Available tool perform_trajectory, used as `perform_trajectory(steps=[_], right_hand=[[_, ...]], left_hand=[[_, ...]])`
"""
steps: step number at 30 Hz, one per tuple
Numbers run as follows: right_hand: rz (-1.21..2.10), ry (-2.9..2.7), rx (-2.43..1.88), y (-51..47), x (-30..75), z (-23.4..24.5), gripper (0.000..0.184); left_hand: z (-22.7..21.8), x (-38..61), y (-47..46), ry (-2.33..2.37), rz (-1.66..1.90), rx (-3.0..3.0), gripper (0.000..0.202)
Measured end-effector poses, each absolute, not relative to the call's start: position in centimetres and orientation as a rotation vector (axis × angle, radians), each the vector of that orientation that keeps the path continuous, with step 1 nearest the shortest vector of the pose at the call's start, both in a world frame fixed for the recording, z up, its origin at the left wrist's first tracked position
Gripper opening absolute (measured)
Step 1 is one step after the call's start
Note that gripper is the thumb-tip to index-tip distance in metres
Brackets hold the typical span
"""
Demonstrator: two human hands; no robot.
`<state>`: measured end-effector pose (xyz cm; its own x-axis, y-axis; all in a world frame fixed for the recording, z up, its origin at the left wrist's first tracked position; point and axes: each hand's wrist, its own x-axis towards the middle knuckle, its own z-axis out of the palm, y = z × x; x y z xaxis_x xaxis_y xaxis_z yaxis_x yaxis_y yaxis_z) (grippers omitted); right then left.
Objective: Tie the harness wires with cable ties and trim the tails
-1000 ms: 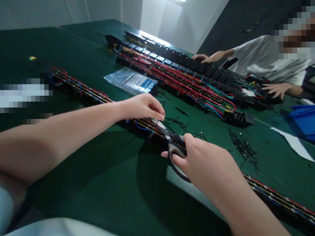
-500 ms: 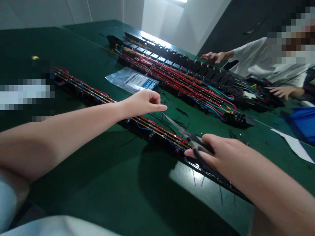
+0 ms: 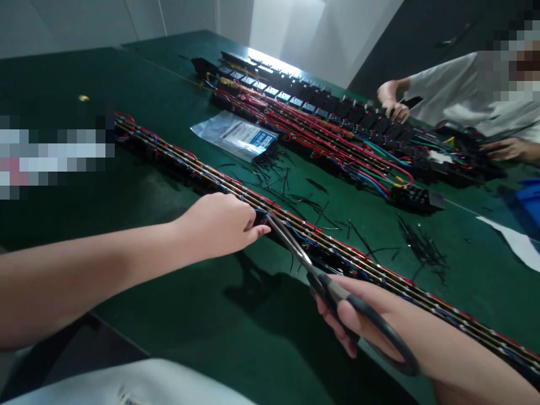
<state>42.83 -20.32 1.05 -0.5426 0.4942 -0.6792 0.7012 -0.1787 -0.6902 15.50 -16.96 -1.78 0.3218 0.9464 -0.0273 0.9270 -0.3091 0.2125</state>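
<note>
One hand grips scissors.

wired strip nearest on table | plastic bag behind | second strip farthest

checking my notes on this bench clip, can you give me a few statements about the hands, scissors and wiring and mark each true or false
1. The right hand holds black-handled scissors. True.
2. The scissor blades point toward the near wiring strip. True.
3. The left hand lies on the plastic bag. False: it rests at the near wiring strip, its fingertips by the blade tips.
4. The green table has no offcuts on it. False: black cut tie ends lie scattered beyond the strip.
5. Another person's hand touches the far wiring assembly. True.
</note>
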Motion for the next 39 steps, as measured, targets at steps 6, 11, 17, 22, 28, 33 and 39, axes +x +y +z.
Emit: perform_trajectory(steps=[6,11,17,22,28,33,39], right_hand=[[-1.791,1.699,1.563,-19.4,41.9,-0.2,0.078],[-1.873,1.645,1.587,-19.3,42.3,-0.9,0.075],[-2.090,1.588,1.547,-19.4,42.8,-2.6,0.062],[-2.202,1.505,1.575,-19.4,42.7,-3.2,0.059],[-2.189,1.445,1.610,-19.4,42.9,-3.5,0.047],[-2.178,1.486,1.606,-19.3,42.7,-3.1,0.050],[-2.196,1.459,1.623,-19.2,42.5,-3.1,0.050]], left_hand=[[-3.9,15.1,-16.0,1.445,0.286,2.193,0.034],[-3.7,14.6,-15.6,1.319,0.308,2.221,0.035],[-3.8,14.5,-15.5,1.273,0.341,2.171,0.036],[-3.5,14.6,-15.4,1.253,0.343,2.110,0.036],[-3.5,14.6,-15.4,1.231,0.362,2.011,0.036],[-3.5,14.5,-15.3,1.223,0.370,2.011,0.033],[-3.5,14.5,-15.3,1.215,0.379,1.982,0.031]])
